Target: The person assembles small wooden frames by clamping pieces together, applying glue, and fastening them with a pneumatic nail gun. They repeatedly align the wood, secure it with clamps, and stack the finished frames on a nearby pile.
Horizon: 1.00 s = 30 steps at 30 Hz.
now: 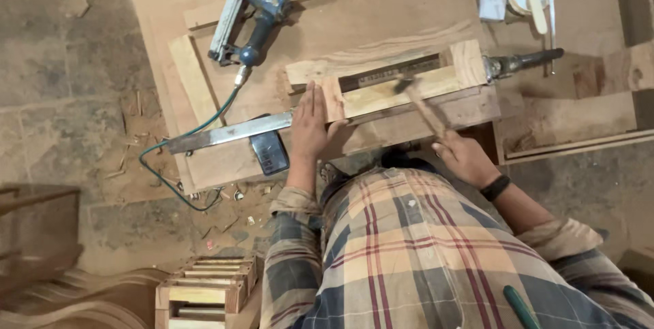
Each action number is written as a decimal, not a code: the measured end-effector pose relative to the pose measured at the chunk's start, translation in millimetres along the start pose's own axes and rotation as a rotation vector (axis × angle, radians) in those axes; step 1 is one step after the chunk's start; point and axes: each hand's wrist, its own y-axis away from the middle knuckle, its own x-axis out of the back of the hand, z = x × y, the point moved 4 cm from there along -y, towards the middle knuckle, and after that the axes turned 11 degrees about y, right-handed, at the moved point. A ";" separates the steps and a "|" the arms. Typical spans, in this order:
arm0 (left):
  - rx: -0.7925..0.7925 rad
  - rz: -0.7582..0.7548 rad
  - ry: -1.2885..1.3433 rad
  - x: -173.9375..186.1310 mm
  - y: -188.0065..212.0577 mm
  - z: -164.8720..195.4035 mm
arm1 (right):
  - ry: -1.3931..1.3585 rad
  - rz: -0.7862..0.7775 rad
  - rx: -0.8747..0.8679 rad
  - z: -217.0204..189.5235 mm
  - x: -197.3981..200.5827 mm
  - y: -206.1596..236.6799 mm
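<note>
Right hand [464, 155] closed round a hammer [421, 105] (head blurred) over the wooden frame [402, 80] on the workbench [381, 9]; left hand [308, 124] flat, fingers spread, pressing the frame's end, nail gun [248, 24] well apart
</note>
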 end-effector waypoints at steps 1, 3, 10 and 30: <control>-0.012 0.011 0.009 -0.5 1.4 0.2 | -0.019 -0.008 0.005 -6.0 -2.6 -6.0; -0.046 0.030 0.021 -1.6 1.3 0.7 | -0.054 -0.018 0.007 -17.2 -8.0 -18.4; -0.076 0.040 0.048 1.8 4.8 -5.2 | 0.257 -0.143 -0.047 -43.9 -32.0 -54.9; 0.003 -0.050 0.006 1.7 0.4 -4.4 | 0.060 -0.018 -0.118 13.7 -24.6 7.9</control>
